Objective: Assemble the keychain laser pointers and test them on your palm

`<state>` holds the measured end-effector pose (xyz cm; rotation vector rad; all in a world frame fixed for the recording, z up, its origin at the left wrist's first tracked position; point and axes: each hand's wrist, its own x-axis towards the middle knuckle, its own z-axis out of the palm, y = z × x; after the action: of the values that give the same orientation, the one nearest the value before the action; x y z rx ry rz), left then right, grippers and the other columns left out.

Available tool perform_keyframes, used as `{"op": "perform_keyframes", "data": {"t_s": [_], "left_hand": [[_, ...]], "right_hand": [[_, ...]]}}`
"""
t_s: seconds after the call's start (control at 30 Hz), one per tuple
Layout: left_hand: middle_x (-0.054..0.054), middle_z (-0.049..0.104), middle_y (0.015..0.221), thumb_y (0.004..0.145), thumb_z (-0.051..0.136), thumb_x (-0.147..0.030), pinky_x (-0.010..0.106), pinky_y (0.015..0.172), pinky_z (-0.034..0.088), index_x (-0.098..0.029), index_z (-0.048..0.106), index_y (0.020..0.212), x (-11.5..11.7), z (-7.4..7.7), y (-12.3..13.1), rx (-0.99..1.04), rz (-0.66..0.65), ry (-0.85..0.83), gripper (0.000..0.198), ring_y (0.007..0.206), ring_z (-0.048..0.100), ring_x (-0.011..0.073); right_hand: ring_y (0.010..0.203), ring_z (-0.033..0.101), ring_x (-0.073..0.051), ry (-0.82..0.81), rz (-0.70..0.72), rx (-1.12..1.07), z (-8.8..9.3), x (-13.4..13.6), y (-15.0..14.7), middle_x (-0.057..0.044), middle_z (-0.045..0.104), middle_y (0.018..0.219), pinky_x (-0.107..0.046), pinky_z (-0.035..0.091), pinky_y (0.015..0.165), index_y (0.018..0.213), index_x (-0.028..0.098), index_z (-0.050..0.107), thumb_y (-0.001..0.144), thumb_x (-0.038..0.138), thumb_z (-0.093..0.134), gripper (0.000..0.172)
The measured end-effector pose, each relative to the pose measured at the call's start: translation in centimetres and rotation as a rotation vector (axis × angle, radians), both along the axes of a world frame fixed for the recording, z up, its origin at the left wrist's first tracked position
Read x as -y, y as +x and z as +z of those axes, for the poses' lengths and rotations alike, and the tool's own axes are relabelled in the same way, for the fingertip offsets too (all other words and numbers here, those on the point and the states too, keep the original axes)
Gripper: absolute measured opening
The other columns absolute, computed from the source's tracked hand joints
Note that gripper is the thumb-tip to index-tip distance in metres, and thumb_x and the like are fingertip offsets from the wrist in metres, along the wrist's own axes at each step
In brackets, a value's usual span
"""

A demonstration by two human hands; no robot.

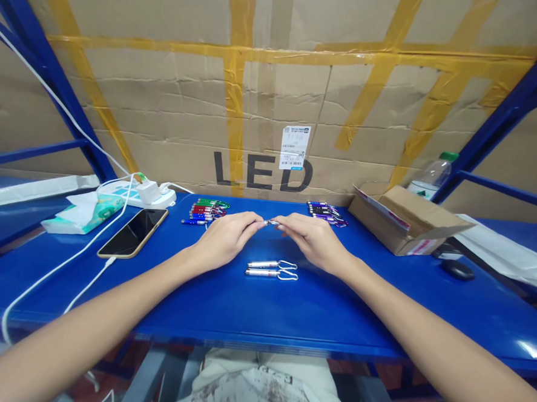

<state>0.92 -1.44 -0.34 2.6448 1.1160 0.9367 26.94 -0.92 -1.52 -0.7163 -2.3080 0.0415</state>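
My left hand [224,238] and my right hand [318,243] meet above the middle of the blue table, both with fingers pinched. Between their fingertips is a silver keychain flashlight [271,222], mostly covered by the fingers; only a small shiny part shows. Two more silver keychain flashlights [263,273] with carabiner clips lie side by side just nearer to me. Beyond my left hand rests a group of green, red and blue keychain flashlights [203,210]. Another group of blue, black and purple ones [323,214] lies behind my right hand.
A phone [133,233] on a white cable, a tissue pack [86,212] and a power strip [146,192] occupy the left side. An opened cardboard box [406,218], a black mouse [458,269] and a bottle [434,175] stand right. A large taped carton [178,110] walls the back.
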Motion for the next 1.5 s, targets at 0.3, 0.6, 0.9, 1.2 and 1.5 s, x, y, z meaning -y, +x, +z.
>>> {"op": "perform_keyframes", "data": {"t_s": [0.3, 0.6, 0.9, 1.2, 1.5], "left_hand": [[0.006, 0.080, 0.116, 0.112, 0.051, -0.041, 0.036, 0.088, 0.056, -0.023, 0.070, 0.121, -0.4, -0.4, -0.2, -0.081, 0.006, 0.003, 0.028, 0.103, 0.076, 0.0256], [0.007, 0.078, 0.115, 0.113, 0.049, -0.043, 0.037, 0.090, 0.055, -0.022, 0.072, 0.117, -0.6, -0.8, -0.3, -0.157, -0.005, 0.015, 0.032, 0.106, 0.073, 0.0257], [0.008, 0.075, 0.116, 0.115, 0.042, -0.040, 0.038, 0.096, 0.052, -0.020, 0.072, 0.124, -0.6, -1.3, -0.4, -0.279, -0.011, -0.023, 0.037, 0.109, 0.069, 0.0263], [0.008, 0.073, 0.114, 0.115, 0.043, -0.036, 0.036, 0.093, 0.050, -0.020, 0.072, 0.124, -0.2, -0.9, -0.4, -0.352, -0.064, -0.069, 0.035, 0.109, 0.066, 0.0254], [0.006, 0.070, 0.113, 0.112, 0.049, -0.037, 0.036, 0.092, 0.047, -0.022, 0.069, 0.118, -0.2, -0.9, -0.5, -0.345, -0.090, -0.099, 0.026, 0.109, 0.063, 0.0252]], "right_hand": [[0.083, 0.070, -0.020, -0.120, -0.092, -0.063, 0.5, 0.2, -0.2, -0.006, 0.075, 0.093, -0.032, 0.052, 0.079, 0.114, 0.022, 0.069, 0.116, 0.037, 0.043, 0.030], [0.091, 0.068, -0.022, -0.210, -0.092, 0.011, 0.1, -0.6, 0.0, -0.008, 0.075, 0.101, -0.033, 0.049, 0.082, 0.103, 0.021, 0.071, 0.112, 0.033, 0.050, 0.025], [0.076, 0.066, -0.017, -0.511, -0.121, -0.018, -0.2, -0.8, 0.0, -0.001, 0.074, 0.082, -0.028, 0.046, 0.072, 0.094, 0.020, 0.073, 0.108, 0.032, 0.052, 0.028], [0.074, 0.061, -0.018, -0.850, -0.018, -0.061, -0.3, -1.3, 0.4, -0.004, 0.077, 0.087, -0.029, 0.047, 0.067, 0.099, 0.017, 0.082, 0.089, 0.048, 0.073, 0.033], [0.077, 0.060, -0.018, -0.933, -0.003, -0.081, -0.1, -1.0, 0.4, -0.003, 0.071, 0.086, -0.031, 0.047, 0.074, 0.086, 0.019, 0.065, 0.078, 0.033, 0.072, 0.017]]}}
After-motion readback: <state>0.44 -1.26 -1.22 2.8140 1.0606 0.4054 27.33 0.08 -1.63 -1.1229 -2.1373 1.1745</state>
